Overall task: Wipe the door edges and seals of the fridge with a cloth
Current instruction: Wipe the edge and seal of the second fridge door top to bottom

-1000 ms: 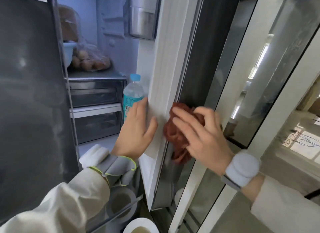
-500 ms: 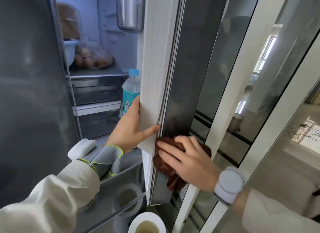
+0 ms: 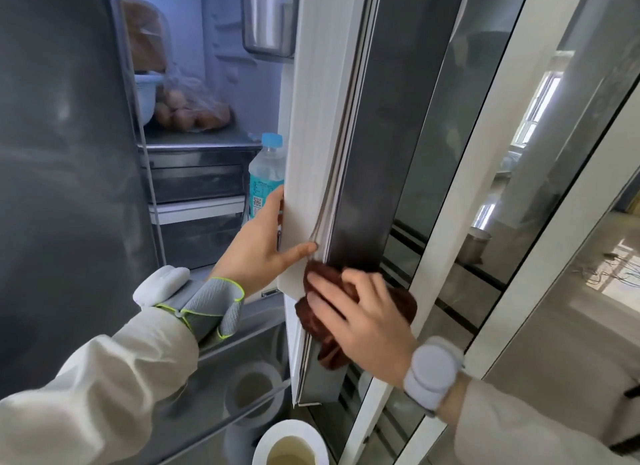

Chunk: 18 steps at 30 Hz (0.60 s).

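Currently:
Left hand (image 3: 263,250): grips white fridge door edge (image 3: 311,187).
Right hand (image 3: 360,312): fingers straight, presses bunched brown cloth (image 3: 322,319) against grey door seal (image 3: 341,174).
Risk: cloth likely slips off the seal if pressure drops.

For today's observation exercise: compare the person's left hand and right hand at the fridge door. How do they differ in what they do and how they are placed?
The left hand grips the white door edge bare, thumb across its face; the right hand presses a brown cloth against that edge. The left hand sits higher, on the fridge-interior side; the right hand sits lower, on the door's dark outer side. Both wear a wrist device and a pale sleeve.
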Available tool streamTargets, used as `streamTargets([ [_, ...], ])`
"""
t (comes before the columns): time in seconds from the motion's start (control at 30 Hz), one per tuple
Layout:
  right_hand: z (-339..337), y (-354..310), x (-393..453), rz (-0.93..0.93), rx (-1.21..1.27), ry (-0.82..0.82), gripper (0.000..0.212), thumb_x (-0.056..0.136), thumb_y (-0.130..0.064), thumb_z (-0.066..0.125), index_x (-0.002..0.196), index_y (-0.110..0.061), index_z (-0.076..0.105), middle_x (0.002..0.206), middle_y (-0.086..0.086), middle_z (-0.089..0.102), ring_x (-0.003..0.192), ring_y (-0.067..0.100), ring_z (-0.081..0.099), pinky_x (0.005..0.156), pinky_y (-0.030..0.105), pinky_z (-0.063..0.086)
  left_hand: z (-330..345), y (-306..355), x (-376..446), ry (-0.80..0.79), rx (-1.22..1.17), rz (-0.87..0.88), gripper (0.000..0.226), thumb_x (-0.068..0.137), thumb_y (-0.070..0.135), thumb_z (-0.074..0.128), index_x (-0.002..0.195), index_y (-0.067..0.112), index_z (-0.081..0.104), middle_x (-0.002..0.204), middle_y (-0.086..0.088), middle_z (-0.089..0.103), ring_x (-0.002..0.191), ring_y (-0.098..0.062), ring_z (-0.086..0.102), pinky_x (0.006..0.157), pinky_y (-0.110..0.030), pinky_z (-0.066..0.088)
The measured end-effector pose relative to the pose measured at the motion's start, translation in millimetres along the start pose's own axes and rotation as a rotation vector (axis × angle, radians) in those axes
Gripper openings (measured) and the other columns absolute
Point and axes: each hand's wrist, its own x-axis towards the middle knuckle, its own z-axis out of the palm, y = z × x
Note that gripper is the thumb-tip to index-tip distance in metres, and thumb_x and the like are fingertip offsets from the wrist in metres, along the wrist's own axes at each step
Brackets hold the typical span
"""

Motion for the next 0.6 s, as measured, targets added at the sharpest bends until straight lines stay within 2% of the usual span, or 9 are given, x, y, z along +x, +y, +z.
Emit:
streamTargets([
  [0.17, 3.5, -3.3, -12.5, -0.078, 0.018, -0.124, 0.021, 0.096, -0.017, 0.045, 0.109, -0.012, 0.061, 0.120, 0.010, 0.063, 0.098, 0.028, 0.047, 0.077, 0.037, 0.043, -1.6, -1.6, -0.1, -0.007, 0.004, 0.004, 0.079, 0.079, 0.026, 0.070, 0.142, 0.020, 0.023, 0.121, 0.014, 0.047, 0.110, -0.004, 0.048, 0.096, -0.021, 0.038],
  [0.33, -20.3, 22.5, 23.2, 0.018, -0.006, 0.016, 0.020, 0.092, -0.006, 0.052, 0.105, -0.006, 0.067, 0.117, 0.012, 0.064, 0.086, 0.032, 0.049, 0.066, 0.037, 0.041, 0.8, -3.7, -0.7, 0.009, -0.009, 0.028, 0.078, 0.078, 0.028, 0.071, 0.141, 0.020, 0.026, 0.122, 0.012, 0.049, 0.109, -0.006, 0.050, 0.094, -0.019, 0.038],
  [0.5, -14.8, 17.8, 25.6, 0.061, -0.031, 0.058, 0.021, 0.090, -0.003, 0.051, 0.105, -0.006, 0.066, 0.117, 0.016, 0.063, 0.086, 0.032, 0.048, 0.065, 0.038, 0.041, 3.9, -5.1, -0.3, 0.018, 0.011, 0.061, 0.075, 0.080, 0.026, 0.069, 0.141, 0.020, 0.025, 0.122, 0.014, 0.045, 0.105, 0.005, 0.042, 0.089, -0.010, 0.032],
  [0.57, -7.9, 9.2, 17.0, 0.085, -0.030, 0.060, 0.021, 0.090, -0.004, 0.052, 0.107, -0.006, 0.063, 0.120, 0.016, 0.062, 0.088, 0.032, 0.047, 0.067, 0.037, 0.041, 5.1, -8.7, -1.5, 0.026, 0.065, 0.100, 0.077, 0.082, 0.032, 0.067, 0.142, 0.018, 0.022, 0.129, 0.011, 0.041, 0.114, 0.000, 0.039, 0.102, -0.017, 0.027],
  [0.6, -4.1, 5.2, 12.5, 0.097, -0.024, 0.060, 0.021, 0.090, -0.005, 0.054, 0.109, -0.007, 0.060, 0.121, 0.016, 0.062, 0.089, 0.031, 0.047, 0.068, 0.037, 0.042, 6.3, -12.3, -2.5, 0.033, 0.119, 0.123, 0.080, 0.083, 0.039, 0.064, 0.144, 0.016, 0.018, 0.136, 0.007, 0.039, 0.123, -0.007, 0.036, 0.111, -0.027, 0.019],
])
